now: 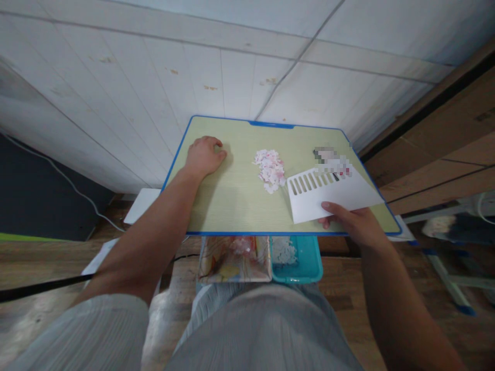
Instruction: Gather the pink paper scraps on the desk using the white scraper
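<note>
My right hand (350, 219) grips the near edge of a white sheet (313, 206), thumb on top and fingers beneath. A row of long rounded slots runs along its far side. The sheet tilts over the right part of a small pale yellow-green table (232, 206) with a blue rim. Just left of the sheet lies a loose pile of small white and pink paper pieces (270, 167). Resting on the table's left side, my left hand (206, 154) has loosely bent fingers, thumb apart, and nothing in it. Behind the sheet, other items (328, 154) are blurred out.
Below the table's front edge are a patterned box (235, 275) with plastic wrapping inside and a turquoise bin (315, 265) holding pale scraps. A white panelled wall (193, 72) stands behind. Cardboard boxes (444, 139) are stacked at right.
</note>
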